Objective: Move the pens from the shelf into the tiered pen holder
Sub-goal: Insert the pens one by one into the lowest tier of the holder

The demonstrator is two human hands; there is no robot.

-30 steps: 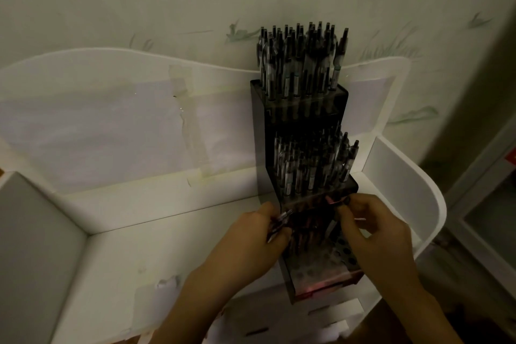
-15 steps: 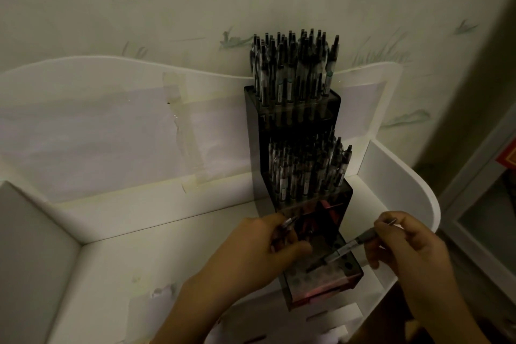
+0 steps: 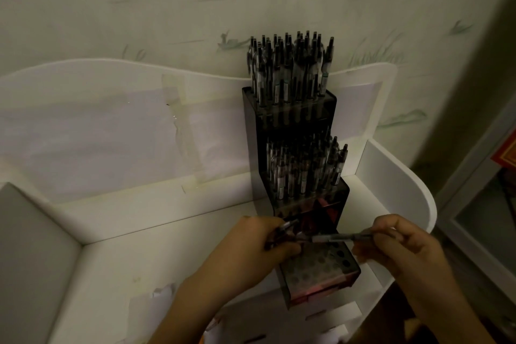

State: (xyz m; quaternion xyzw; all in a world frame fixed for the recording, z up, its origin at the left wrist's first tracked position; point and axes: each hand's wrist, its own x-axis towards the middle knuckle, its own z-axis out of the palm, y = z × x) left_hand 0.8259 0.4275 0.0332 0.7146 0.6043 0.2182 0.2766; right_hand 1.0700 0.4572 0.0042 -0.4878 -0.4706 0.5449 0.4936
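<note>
A dark tiered pen holder (image 3: 290,117) stands on the white shelf (image 3: 145,257), against its back panel. Its top and middle tiers are packed with several upright pens (image 3: 290,64). The lowest tier (image 3: 318,265) shows open holes with no pens in them. My left hand (image 3: 251,248) grips a small bundle of pens (image 3: 282,232) at the left edge of that tier. My right hand (image 3: 402,246) pinches a single pen (image 3: 340,238), held almost level above the lowest tier, its tip pointing left toward the bundle.
The shelf has a raised back panel with taped paper (image 3: 111,142), a left divider wall (image 3: 33,254) and a curved right side wall (image 3: 396,176). A patterned wall (image 3: 251,3) rises behind. A pale cabinet frame (image 3: 480,204) stands at the right.
My right hand has raised its pen from a slant into the lowest tier to an almost level pose, tip now by the left hand's bundle. The left hand stays put.
</note>
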